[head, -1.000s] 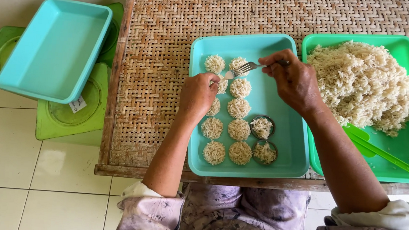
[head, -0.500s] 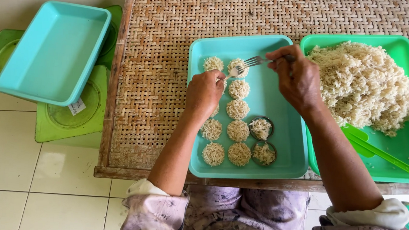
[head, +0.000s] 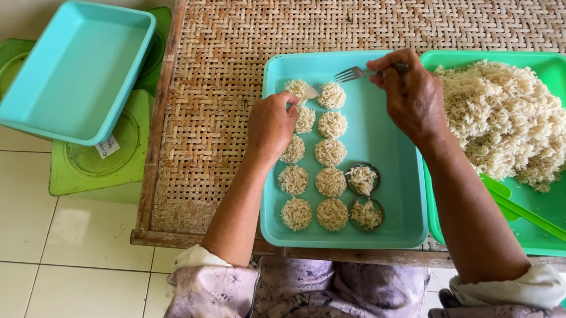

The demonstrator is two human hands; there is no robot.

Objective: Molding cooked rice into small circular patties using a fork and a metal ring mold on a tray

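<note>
Round, crumbly noodle discs (head: pixel 330 152) in rows inside smooth turquoise tray (head: pixel 387 186), on woven rattan table (head: pixel 213 108); right hand (head: pixel 410 95) pinching metal fork (head: pixel 355 72); left hand (head: pixel 271 121) fingers curled over far-left discs.

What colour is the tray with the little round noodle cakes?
The tray is light turquoise blue, seen in the head view.

Label (head: pixel 106 147): a small white paper sticker with dark writing, roughly rectangular and tilted.
Where: on the lime-green plastic stool (head: pixel 93 166) left of the worktop (head: pixel 213 108), just under the corner of the empty turquoise tray (head: pixel 76 71).
Packages, signs, screens: none in view.
</note>
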